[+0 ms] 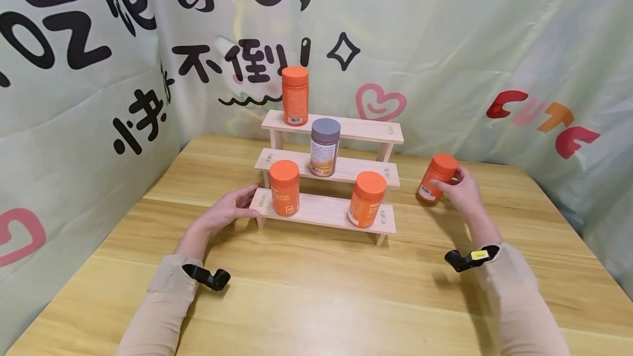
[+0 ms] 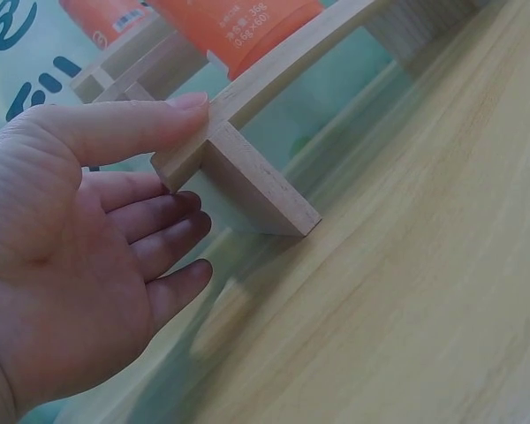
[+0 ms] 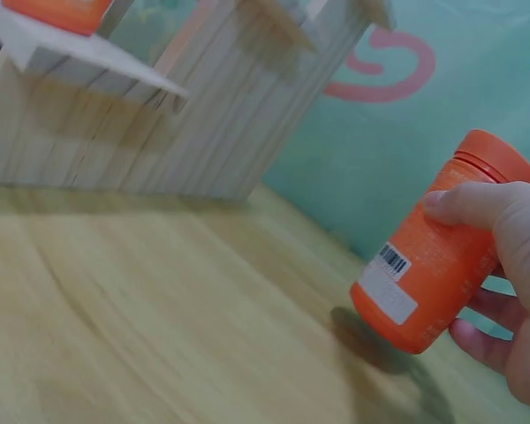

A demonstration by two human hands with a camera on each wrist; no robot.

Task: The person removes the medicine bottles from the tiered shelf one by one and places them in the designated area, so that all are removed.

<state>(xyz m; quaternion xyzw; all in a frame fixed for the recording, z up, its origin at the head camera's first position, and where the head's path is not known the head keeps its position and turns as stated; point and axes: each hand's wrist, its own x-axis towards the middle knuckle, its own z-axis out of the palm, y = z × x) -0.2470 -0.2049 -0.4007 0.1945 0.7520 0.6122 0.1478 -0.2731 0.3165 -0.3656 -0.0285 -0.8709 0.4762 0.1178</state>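
Observation:
My right hand (image 1: 464, 190) grips an orange bottle (image 3: 433, 256) with an orange lid, thumb on its near side. The bottle is tilted, and a shadow lies on the table below it. At the left end of a three-step wooden display stand (image 1: 323, 212), my left hand (image 1: 226, 212) pinches the lowest board. In the left wrist view the thumb (image 2: 132, 128) lies on the board's end and the index finger is under it; the other fingers are loosely bent. Two orange bottles, a left one (image 1: 284, 191) and a right one (image 1: 367, 202), stand on the lowest step.
A grey-lidded bottle (image 1: 323, 150) stands on the middle step, and another orange bottle (image 1: 295, 98) on the top step at left. The stand rests on a wood-grain table (image 1: 306, 295). Printed cloth (image 1: 445, 43) hangs behind and along the sides.

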